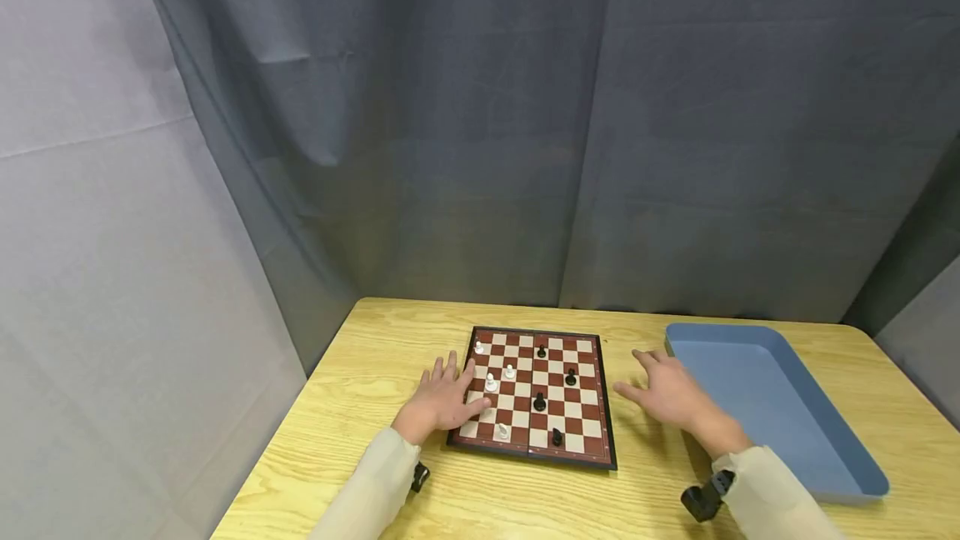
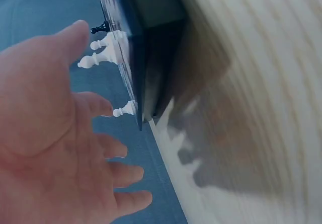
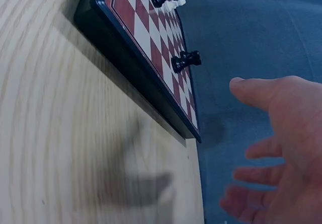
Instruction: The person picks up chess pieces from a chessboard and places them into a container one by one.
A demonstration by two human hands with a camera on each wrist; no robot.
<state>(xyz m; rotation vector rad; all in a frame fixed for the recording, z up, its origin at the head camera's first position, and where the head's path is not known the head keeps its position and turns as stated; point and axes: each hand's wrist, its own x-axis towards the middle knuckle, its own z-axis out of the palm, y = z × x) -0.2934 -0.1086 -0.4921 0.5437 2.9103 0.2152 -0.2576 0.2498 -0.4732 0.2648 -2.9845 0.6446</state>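
Note:
A chessboard (image 1: pixel 517 445) of red and cream squares in a black frame lies on the table with several white pieces on its left half and several black ones on its right. My left hand (image 1: pixel 440 400), fingers spread, hovers over the board's left edge, thumb near a white chess piece (image 1: pixel 491 383). In the left wrist view, white pieces (image 2: pixel 103 57) stand just past the thumb. My right hand (image 1: pixel 670 390) is held in the air between board and tray, thumb toward the board's right edge, holding nothing. A black rook (image 3: pixel 185 61) shows beyond that thumb in the right wrist view.
A blue tray (image 1: pixel 757 390) with raised sides stands on the right of the wooden table (image 1: pixel 360 398), partly behind my right forearm. Grey curtains (image 1: pixel 480 148) hang behind the table and at its sides.

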